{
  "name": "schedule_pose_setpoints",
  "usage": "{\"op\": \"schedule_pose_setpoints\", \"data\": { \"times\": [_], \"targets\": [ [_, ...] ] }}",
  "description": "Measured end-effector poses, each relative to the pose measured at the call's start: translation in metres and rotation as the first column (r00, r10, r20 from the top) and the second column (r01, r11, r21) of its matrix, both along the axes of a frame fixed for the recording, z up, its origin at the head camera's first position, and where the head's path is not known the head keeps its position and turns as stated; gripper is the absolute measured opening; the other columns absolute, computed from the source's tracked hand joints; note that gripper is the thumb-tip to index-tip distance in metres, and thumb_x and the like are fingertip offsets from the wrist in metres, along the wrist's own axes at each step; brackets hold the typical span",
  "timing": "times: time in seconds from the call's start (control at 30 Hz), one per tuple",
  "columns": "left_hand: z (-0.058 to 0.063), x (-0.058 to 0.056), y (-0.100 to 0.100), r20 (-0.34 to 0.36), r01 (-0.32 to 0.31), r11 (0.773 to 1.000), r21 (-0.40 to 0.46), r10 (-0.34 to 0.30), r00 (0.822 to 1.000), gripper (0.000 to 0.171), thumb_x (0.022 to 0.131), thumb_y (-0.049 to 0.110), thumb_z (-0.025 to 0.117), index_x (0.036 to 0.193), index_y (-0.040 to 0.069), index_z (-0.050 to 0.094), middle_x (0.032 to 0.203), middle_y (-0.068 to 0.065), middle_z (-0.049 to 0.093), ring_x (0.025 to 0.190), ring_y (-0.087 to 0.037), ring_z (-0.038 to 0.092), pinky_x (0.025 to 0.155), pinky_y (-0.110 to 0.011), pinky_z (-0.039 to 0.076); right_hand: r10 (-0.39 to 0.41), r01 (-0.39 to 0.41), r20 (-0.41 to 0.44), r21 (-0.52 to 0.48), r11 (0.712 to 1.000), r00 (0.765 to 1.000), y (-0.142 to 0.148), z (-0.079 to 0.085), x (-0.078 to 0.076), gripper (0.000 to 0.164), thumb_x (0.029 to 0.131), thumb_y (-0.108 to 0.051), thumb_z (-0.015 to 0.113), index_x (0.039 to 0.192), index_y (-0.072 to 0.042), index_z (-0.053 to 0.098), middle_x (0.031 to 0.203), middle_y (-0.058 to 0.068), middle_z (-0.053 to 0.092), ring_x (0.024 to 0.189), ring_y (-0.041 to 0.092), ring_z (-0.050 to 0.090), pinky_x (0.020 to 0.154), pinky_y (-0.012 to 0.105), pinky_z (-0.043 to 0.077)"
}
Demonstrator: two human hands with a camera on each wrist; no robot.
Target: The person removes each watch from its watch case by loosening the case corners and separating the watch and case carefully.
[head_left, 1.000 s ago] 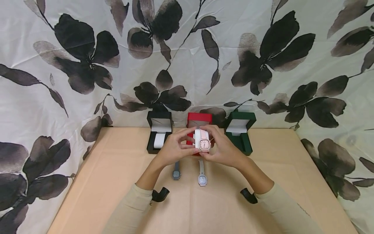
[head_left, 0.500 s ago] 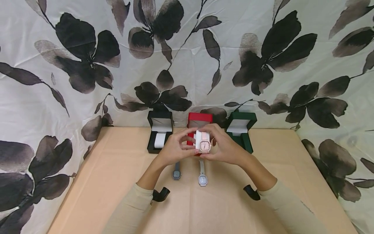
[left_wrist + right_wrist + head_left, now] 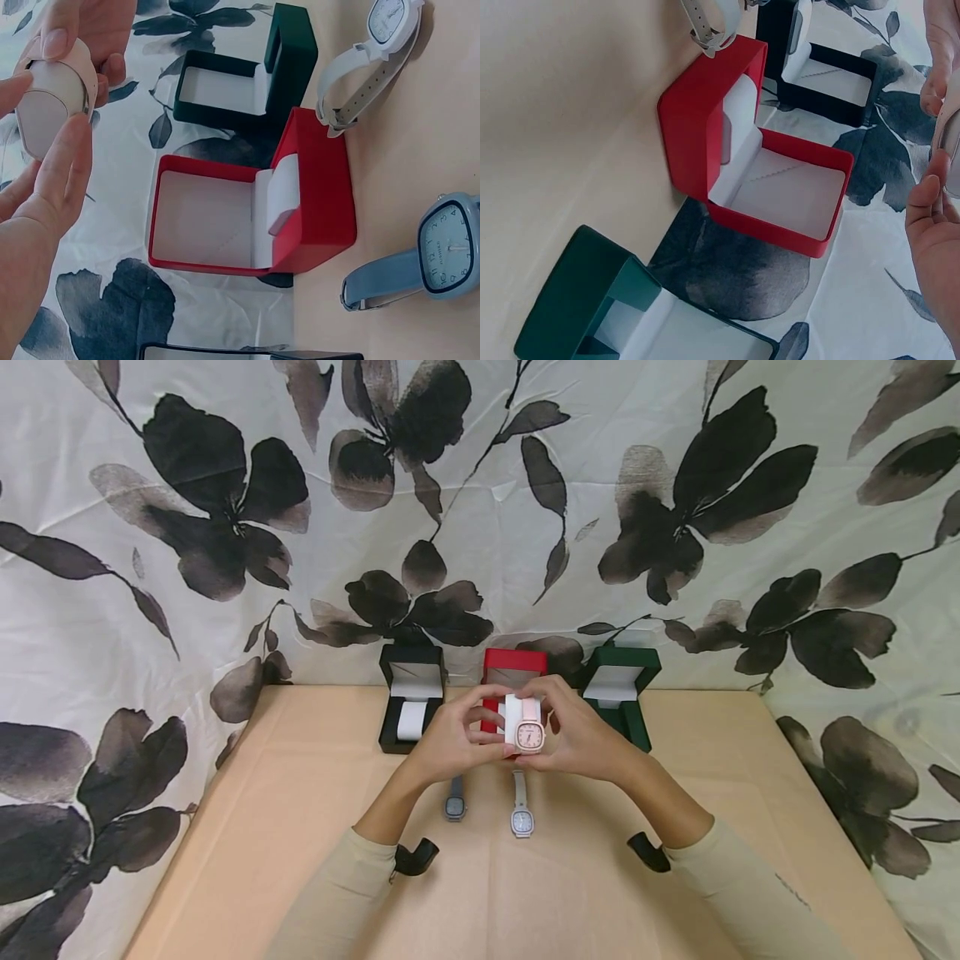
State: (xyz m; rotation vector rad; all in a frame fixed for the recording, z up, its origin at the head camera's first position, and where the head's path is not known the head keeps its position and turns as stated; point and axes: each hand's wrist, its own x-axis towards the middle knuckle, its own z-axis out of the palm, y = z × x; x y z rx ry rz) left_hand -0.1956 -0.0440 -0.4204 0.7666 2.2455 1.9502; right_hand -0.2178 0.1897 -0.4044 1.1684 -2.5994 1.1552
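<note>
Both hands hold a pink wristwatch (image 3: 530,735) wrapped around a white watch cushion (image 3: 512,714), raised in front of the red box. My left hand (image 3: 444,737) grips the cushion's left end, thumb low and fingers at the top. On the other side, my right hand (image 3: 588,735) holds the watch and cushion at their right, index finger over the top and thumb beneath. The left wrist view shows fingertips of both hands against the pale cushion (image 3: 49,120) and band. In the right wrist view, the cushion is cut off by the edge.
Three open watch boxes stand at the table's back: black (image 3: 386,727), red (image 3: 515,658) and green (image 3: 639,731). White cushions sit in the black and red ones. A grey-blue watch (image 3: 454,807) and a white watch (image 3: 522,821) lie in front of them. Patterned cloth (image 3: 525,527) hangs behind.
The pink watch and cushion have shifted slightly right and turned a little in the hands. Both hands keep their hold; the boxes and the other watches stay put.
</note>
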Motion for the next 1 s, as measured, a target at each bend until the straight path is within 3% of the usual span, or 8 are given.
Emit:
{"op": "schedule_pose_setpoints", "data": {
  "times": [0.2,0.5,0.67,1.0],
  "targets": [
    [0.001,0.000,0.002,0.007,-0.011,1.000,0.000,0.011,1.000,0.068,0.080,-0.001,0.084,0.140,0.011,0.056,0.135,-0.010,0.056,0.104,-0.026,0.068,0.084,-0.035,0.064,-0.020,0.021,0.036,-0.008,1.000,0.999,0.002,-0.002,0.002,0.089,0.068,-0.022,0.098,0.139,-0.014,0.044,0.137,0.007,0.049,0.095,0.019,0.054,0.072,0.026,0.053],
    [0.000,0.001,0.004,0.000,-0.008,1.000,-0.012,0.008,1.000,0.069,0.081,-0.001,0.084,0.142,0.009,0.054,0.138,-0.011,0.055,0.104,-0.025,0.068,0.084,-0.035,0.064,-0.027,0.029,0.066,-0.021,0.999,0.997,0.003,-0.005,0.006,0.086,0.072,-0.021,0.094,0.141,-0.014,0.043,0.137,0.008,0.048,0.091,0.020,0.055,0.072,0.032,0.060],
    [-0.001,0.002,0.004,-0.011,-0.009,1.000,-0.029,0.009,1.000,0.069,0.082,0.000,0.083,0.143,0.008,0.054,0.139,-0.011,0.055,0.105,-0.025,0.069,0.085,-0.034,0.063,-0.030,0.032,0.056,-0.031,0.999,0.998,0.002,-0.007,0.009,0.087,0.072,-0.017,0.094,0.142,-0.013,0.042,0.139,0.008,0.047,0.102,0.019,0.053,0.079,0.026,0.060],
    [-0.002,0.004,0.003,-0.043,-0.011,0.999,-0.040,0.009,0.999,0.069,0.081,-0.001,0.084,0.143,0.004,0.055,0.134,-0.012,0.058,0.104,-0.024,0.069,0.085,-0.033,0.063,-0.037,0.038,0.043,-0.029,0.999,0.998,0.003,-0.011,0.011,0.087,0.072,-0.013,0.092,0.142,-0.011,0.042,0.140,0.010,0.048,0.110,0.020,0.051,0.085,0.029,0.061]
  ]
}}
